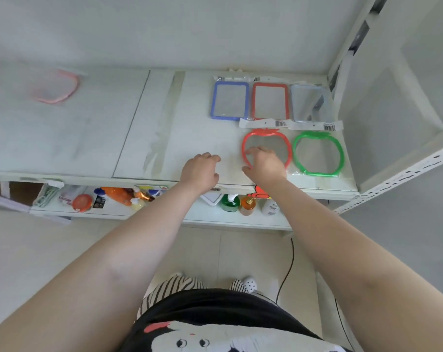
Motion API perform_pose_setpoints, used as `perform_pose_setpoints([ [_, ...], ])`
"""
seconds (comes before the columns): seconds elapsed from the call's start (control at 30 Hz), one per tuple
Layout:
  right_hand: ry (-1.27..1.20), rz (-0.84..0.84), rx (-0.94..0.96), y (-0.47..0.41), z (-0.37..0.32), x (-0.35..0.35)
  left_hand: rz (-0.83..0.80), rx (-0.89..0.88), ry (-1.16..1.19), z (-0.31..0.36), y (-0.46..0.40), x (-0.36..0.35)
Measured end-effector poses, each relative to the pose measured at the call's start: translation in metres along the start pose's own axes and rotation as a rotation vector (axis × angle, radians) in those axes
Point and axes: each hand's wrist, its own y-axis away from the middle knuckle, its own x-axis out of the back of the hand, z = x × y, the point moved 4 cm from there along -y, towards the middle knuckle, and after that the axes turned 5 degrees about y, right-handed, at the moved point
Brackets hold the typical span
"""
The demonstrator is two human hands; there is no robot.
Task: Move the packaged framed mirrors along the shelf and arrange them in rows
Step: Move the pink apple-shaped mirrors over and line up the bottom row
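Head view, looking down onto a white shelf with a white upright frame at its right end.

Back row, right part of the shelf: three packaged rectangular mirrors side by side, a blue-framed mirror, just beside it a red-framed rectangular mirror, then a grey-framed mirror nearest the upright. All lie flat in clear bags with header cards toward the back wall.

Front row: two apple-shaped mirrors, a red apple-shaped mirror and a green apple-shaped mirror to its right, edges nearly touching. Their barcode header cards overlap the lower edges of the back-row packages.

Right hand: on the red apple-shaped mirror, fingers curled over the left side of its frame, thumb at the frame's lower left edge; it grips the frame.

Left hand: palm down on bare shelf surface just left of the red apple-shaped mirror, fingers loosely bent, holding nothing, not touching the package.

Far left of the shelf: a pink-framed mirror, blurred, well apart from the others.

Lower shelf: a green pump bottle, an orange pump bottle, a round orange-lidded container and other small goods, too blurred to name.
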Motion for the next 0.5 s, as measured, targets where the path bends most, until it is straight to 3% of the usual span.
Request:
perform_pose_setpoints([
  [0.23,0.02,-0.053,0.14,0.016,-0.115,-0.039,0.074,0.095,0.065,-0.107,0.06,0.023],
  [0.5,-0.003,-0.098,0.128,0.047,-0.27,-0.109,0.101,0.149,0.077,-0.26,0.144,0.045],
])
